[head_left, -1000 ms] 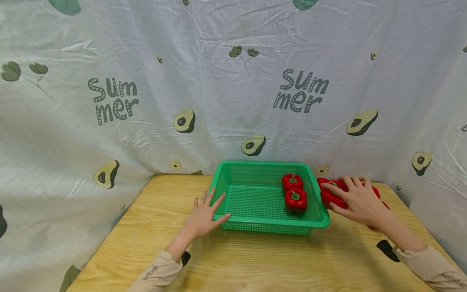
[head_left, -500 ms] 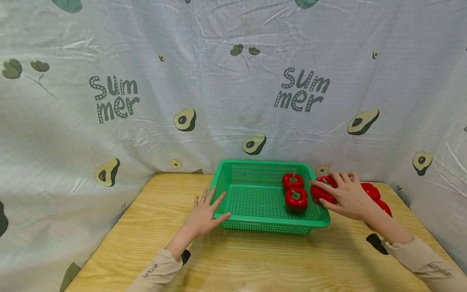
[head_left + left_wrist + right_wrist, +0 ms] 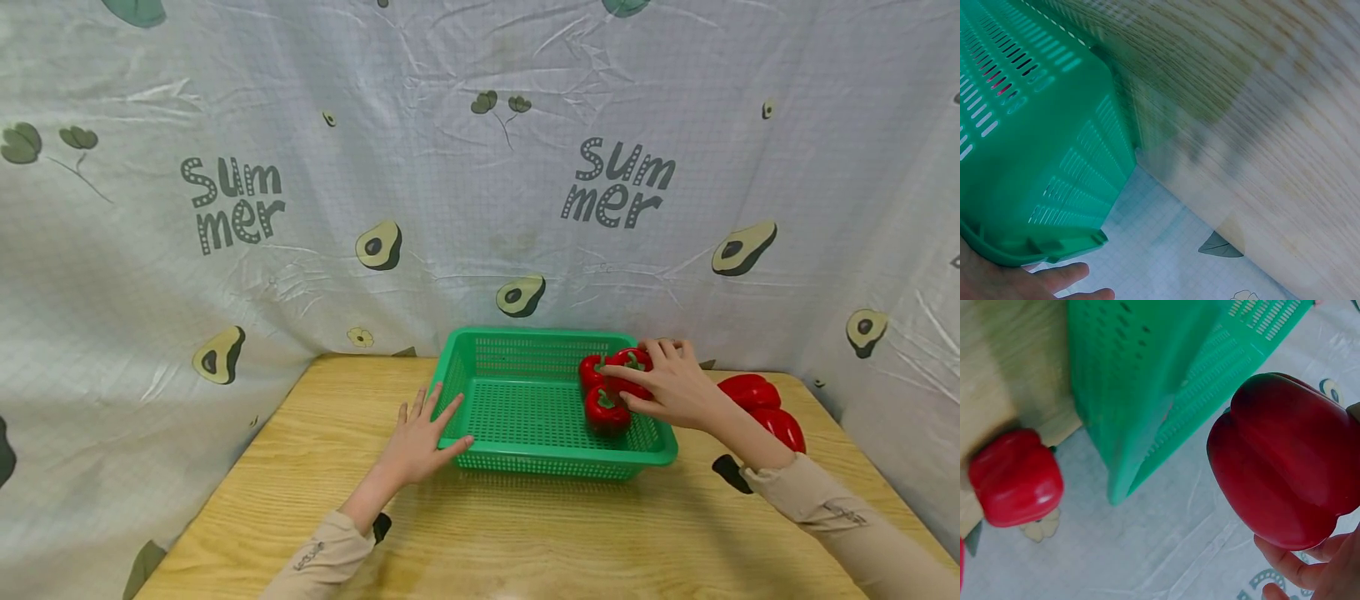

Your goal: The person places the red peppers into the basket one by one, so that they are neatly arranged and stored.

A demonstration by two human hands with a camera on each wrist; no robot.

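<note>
Pinching a red bell pepper (image 3: 1285,465), your right hand (image 3: 675,387) holds it over the green basket (image 3: 525,412), near two more peppers (image 3: 607,418) inside. Your left hand (image 3: 418,446), fingers spread, touches the basket's left rim (image 3: 448,367).

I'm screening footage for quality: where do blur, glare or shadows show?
Head view: mostly crisp, with small highlights on the red peppers and a soft shadow on the tabletop at lower right; left wrist view: the tabletop is washed out toward the right; right wrist view: the near rim of the green basket looks blurred, while the held pepper is clearer, with a dull sheen.
</note>
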